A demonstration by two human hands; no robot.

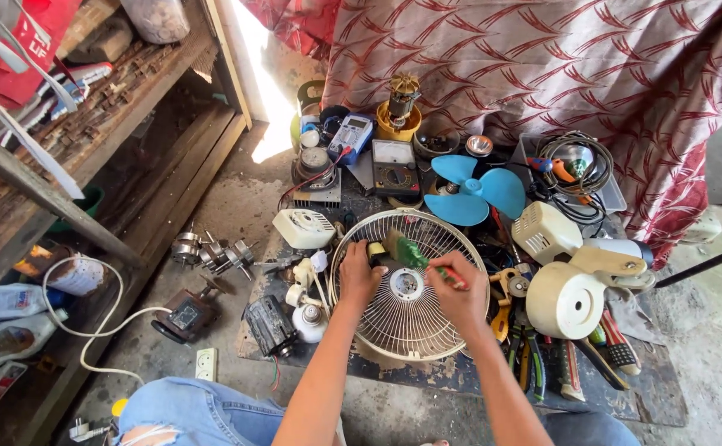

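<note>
Head view, looking down at a cluttered work mat, left to right:

- Off to the left of the fingers, small motor parts and a dark motor block lie on the floor and the mat edge; a cream vented cover sits just above the left hand's knuckles.
- Left hand lies on the white wire fan guard, fingers curled over its upper left wires and gripping them.
- Between the two hands, the guard's round centre hub faces up; the guard rests flat on the mat, separate from the rest of the fan.
- Right hand is clenched around a green-handled screwdriver, whose tip end points up-left from the fingers, over the guard near the hub.
- Beyond the fingertips, the blue fan blade lies apart, well clear of the guard.
- Right of the right hand, the cream fan motor housing lies on its side, with pliers just below it.
- By my judgement, the fan is already in pieces; work on the guard itself is in progress.
</note>
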